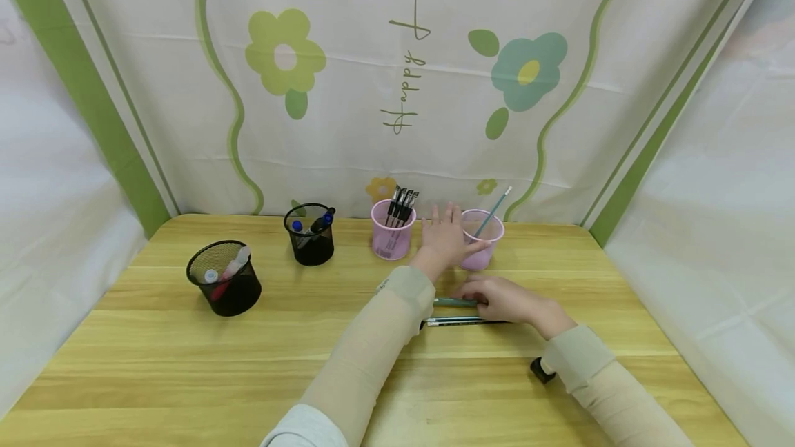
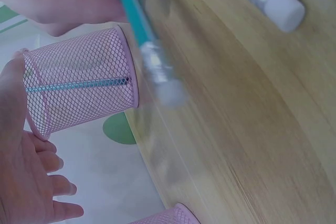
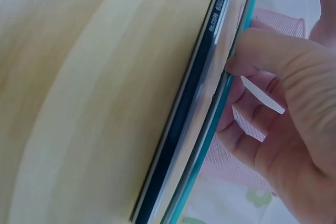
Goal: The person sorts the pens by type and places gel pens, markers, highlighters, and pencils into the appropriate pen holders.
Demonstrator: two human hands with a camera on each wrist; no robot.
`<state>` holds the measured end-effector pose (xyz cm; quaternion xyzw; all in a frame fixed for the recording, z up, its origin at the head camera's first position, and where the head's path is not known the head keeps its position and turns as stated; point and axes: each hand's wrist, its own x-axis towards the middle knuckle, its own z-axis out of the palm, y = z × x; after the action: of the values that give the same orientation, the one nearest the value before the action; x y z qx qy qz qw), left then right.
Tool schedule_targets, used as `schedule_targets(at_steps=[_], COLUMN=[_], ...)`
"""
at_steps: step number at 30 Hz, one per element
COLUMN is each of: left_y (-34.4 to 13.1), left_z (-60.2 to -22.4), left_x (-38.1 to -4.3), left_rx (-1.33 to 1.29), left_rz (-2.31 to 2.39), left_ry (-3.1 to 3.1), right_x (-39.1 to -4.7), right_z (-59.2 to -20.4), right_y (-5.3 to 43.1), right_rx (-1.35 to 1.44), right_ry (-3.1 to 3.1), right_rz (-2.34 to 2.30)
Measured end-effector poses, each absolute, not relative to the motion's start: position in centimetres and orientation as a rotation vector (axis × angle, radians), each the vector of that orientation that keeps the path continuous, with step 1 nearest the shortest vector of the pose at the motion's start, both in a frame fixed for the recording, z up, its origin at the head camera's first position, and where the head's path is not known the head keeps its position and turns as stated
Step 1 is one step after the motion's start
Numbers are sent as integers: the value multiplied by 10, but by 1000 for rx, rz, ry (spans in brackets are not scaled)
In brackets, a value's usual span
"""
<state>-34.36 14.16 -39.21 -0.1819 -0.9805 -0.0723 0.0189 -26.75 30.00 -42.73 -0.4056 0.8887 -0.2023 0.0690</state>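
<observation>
My left hand [image 1: 442,239] rests against the rim of the right-hand pink mesh pen cup [image 1: 477,259], thumb along the rim and the other fingers extended beside it. One blue-green pencil [image 1: 494,210] leans inside that cup, its white eraser end up. Just in front of the cup, my right hand [image 1: 497,296] pinches a teal pencil [image 3: 212,121] between thumb and fingers, close over the table. In the left wrist view this teal pencil [image 2: 137,17] shows a metal band and white eraser. Nearer to me lie more pencils [image 1: 462,321], one of them dark with printed lettering.
Left of my left hand stands another pink cup [image 1: 390,243] with several black-capped pens. Farther left are two black mesh cups, one [image 1: 313,250] holding blue-capped pens, the other [image 1: 234,295] red and white ones. A small black object [image 1: 542,370] is by my right cuff.
</observation>
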Motion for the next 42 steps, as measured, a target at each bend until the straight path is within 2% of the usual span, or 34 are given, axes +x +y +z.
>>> schedule_targets(at_steps=[42], left_y=[141], left_z=[-392], left_x=[-342], left_rx=[-570], left_rz=[-215], left_ry=[-3047], right_x=[-259], right_z=[-398], right_y=[347], right_rx=[-1005], right_ry=[2812], right_rz=[-980])
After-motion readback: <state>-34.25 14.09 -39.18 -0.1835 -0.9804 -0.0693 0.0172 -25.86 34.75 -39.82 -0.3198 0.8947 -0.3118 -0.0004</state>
